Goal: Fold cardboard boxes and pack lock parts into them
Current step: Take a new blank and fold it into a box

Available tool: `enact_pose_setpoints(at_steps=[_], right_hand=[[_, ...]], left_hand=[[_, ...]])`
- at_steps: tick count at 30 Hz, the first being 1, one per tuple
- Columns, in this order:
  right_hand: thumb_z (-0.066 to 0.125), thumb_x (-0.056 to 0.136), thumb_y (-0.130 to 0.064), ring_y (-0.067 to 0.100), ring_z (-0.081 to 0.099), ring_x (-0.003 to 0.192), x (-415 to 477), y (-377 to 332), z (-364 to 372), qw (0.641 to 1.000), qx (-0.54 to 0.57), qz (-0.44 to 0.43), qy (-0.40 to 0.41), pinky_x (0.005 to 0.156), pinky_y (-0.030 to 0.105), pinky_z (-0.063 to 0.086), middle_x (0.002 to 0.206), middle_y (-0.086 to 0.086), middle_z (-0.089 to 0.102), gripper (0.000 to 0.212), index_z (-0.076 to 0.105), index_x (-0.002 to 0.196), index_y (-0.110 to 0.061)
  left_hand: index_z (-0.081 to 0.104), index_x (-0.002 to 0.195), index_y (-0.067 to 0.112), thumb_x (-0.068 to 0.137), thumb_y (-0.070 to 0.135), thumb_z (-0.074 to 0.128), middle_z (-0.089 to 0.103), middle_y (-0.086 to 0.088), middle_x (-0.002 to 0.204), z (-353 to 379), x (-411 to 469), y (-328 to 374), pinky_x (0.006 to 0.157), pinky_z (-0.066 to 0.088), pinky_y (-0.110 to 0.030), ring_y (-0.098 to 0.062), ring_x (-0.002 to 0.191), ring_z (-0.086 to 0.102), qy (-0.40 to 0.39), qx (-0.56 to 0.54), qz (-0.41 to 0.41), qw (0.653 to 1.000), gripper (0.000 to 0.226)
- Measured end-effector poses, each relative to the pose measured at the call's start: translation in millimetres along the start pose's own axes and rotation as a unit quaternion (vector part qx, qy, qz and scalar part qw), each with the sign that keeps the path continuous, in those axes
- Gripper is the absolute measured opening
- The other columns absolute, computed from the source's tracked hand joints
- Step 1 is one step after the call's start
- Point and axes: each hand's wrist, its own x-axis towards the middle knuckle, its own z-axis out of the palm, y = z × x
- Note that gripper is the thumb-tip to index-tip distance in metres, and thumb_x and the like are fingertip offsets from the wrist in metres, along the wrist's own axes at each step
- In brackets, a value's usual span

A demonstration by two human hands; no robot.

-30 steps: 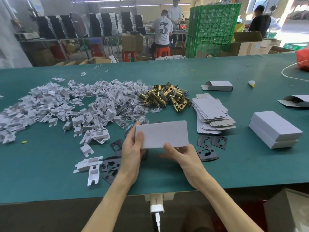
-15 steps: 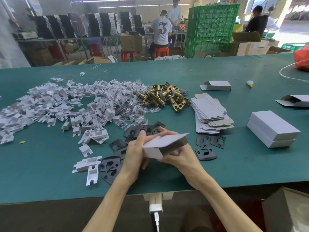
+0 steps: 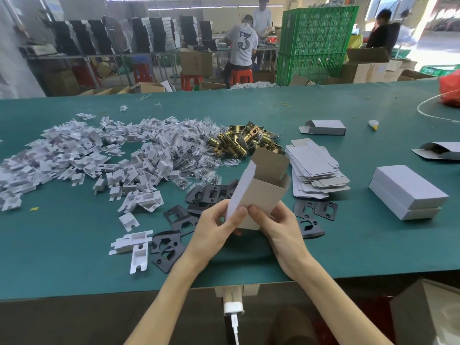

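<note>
I hold a small white cardboard box (image 3: 258,192) upright above the green table (image 3: 74,257), its top flaps open and its brown inside showing. My left hand (image 3: 216,227) pinches its lower left edge and my right hand (image 3: 276,225) grips its lower right side. Black metal strike plates (image 3: 211,194) lie under and around my hands. Brass latch parts (image 3: 239,143) are piled behind the box. A stack of flat box blanks (image 3: 313,168) lies to the right.
A large heap of white plastic inserts (image 3: 82,160) and small bagged parts covers the left of the table. Two closed white boxes (image 3: 408,192) are stacked at the right, with open boxes (image 3: 323,127) farther back. People work at benches beyond the table.
The flat white blank was opened up and turned on end; it now stands as an upright box with open top flaps. Both hands shifted to its lower end.
</note>
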Motion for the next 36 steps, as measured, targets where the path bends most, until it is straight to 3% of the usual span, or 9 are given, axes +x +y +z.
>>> enact_pose_setpoints(at_steps=[4, 9, 14, 18, 24, 32, 36], right_hand=[[0.073, 0.092, -0.031, 0.028, 0.067, 0.118, -0.8, -1.6, 0.8, 1.0, 0.002, 0.007, -0.013, 0.104, 0.043, 0.053, 0.124, 0.008, 0.073, 0.031, 0.071, 0.122, -0.022], [0.069, 0.094, -0.039, 0.032, 0.065, 0.119, -1.3, -3.2, 1.1, 0.999, -0.023, 0.017, -0.034, 0.104, 0.044, 0.051, 0.124, 0.008, 0.072, 0.037, 0.069, 0.127, -0.023], [0.068, 0.092, -0.037, 0.029, 0.069, 0.111, -0.5, -0.2, 0.9, 0.998, -0.053, 0.022, -0.025, 0.093, 0.035, 0.057, 0.118, 0.01, 0.073, 0.042, 0.067, 0.129, -0.019], [0.071, 0.091, -0.028, 0.02, 0.067, 0.112, 2.0, 3.2, 0.6, 0.998, -0.056, 0.027, -0.001, 0.083, 0.026, 0.056, 0.119, 0.008, 0.072, 0.035, 0.07, 0.123, -0.014], [0.074, 0.089, -0.022, 0.02, 0.069, 0.107, 2.2, 3.4, 0.6, 0.996, -0.084, 0.032, -0.016, 0.092, 0.033, 0.058, 0.114, 0.005, 0.074, 0.033, 0.071, 0.12, -0.012], [0.075, 0.092, -0.022, 0.018, 0.071, 0.101, 2.8, 5.8, 0.3, 0.989, -0.141, 0.04, -0.019, 0.097, 0.038, 0.057, 0.109, 0.002, 0.075, 0.027, 0.072, 0.118, -0.017], [0.075, 0.092, -0.023, 0.02, 0.071, 0.098, 1.7, 4.8, 0.6, 0.986, -0.163, 0.039, -0.018, 0.095, 0.036, 0.057, 0.108, 0.001, 0.076, 0.023, 0.074, 0.115, -0.019]], left_hand=[[0.074, 0.113, 0.02, 0.081, 0.054, 0.077, 0.075, -0.008, 0.107, -1.4, 0.1, -0.9, 0.074, 0.058, -0.027, -0.017, 0.096, 0.07, 0.022, -0.001, -0.003, 1.0, 0.047], [0.07, 0.116, 0.02, 0.081, 0.055, 0.076, 0.076, 0.0, 0.115, -4.3, 1.3, -4.9, 0.09, 0.06, -0.033, -0.019, 0.108, 0.072, 0.034, -0.011, -0.009, 0.999, 0.05], [0.063, 0.125, 0.011, 0.095, 0.048, 0.066, 0.075, -0.01, 0.116, -3.3, 4.0, -8.5, 0.079, 0.063, -0.043, -0.03, 0.106, 0.073, 0.091, -0.066, -0.022, 0.993, 0.048], [0.056, 0.13, 0.002, 0.097, 0.042, 0.058, 0.074, -0.013, 0.11, -5.2, 8.5, -5.3, 0.065, 0.063, -0.037, -0.028, 0.093, 0.074, 0.173, -0.16, -0.017, 0.972, 0.052], [0.052, 0.128, 0.001, 0.088, 0.036, 0.071, 0.069, -0.02, 0.122, -7.1, 9.6, -7.0, 0.074, 0.064, -0.038, -0.034, 0.105, 0.073, 0.196, -0.172, -0.01, 0.965, 0.057], [0.056, 0.129, 0.001, 0.103, 0.021, 0.062, 0.07, -0.015, 0.116, -33.3, 35.6, 5.8, 0.075, 0.063, -0.036, -0.025, 0.099, 0.071, 0.217, -0.213, -0.019, 0.952, 0.033], [0.052, 0.13, 0.0, 0.101, 0.018, 0.065, 0.065, -0.021, 0.128, -30.3, 51.3, 2.9, 0.075, 0.062, -0.035, -0.028, 0.105, 0.069, 0.234, -0.19, -0.038, 0.953, 0.037]])
